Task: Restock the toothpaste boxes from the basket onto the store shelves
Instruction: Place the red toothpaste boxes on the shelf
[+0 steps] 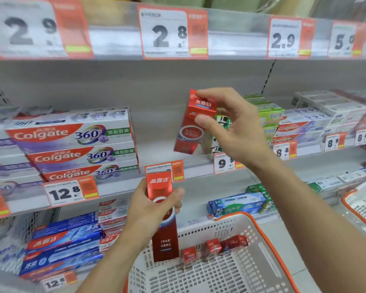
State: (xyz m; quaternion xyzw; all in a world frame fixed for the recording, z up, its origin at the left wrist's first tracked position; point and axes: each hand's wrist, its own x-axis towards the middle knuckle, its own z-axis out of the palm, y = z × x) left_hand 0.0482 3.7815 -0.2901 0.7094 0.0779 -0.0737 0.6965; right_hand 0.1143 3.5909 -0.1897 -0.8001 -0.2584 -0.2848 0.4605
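Observation:
My right hand (230, 127) grips the top end of a red toothpaste box (190, 127), holding it tilted over the bare gap of the middle shelf (156, 149). My left hand (150, 210) holds a second red toothpaste box (164, 229) upright, above the left rim of the white basket (262, 240) with orange trim. Three more red boxes (213, 247) stand in the basket's far part. A green box is partly hidden behind my right hand.
Stacked Colgate 360 boxes (76, 144) fill the shelf left of the gap; green and white boxes (266, 115) sit to its right. Blue toothpaste boxes (63, 248) lie on the lower shelf. Price tags line the shelf edges. A second basket (363, 206) shows at far right.

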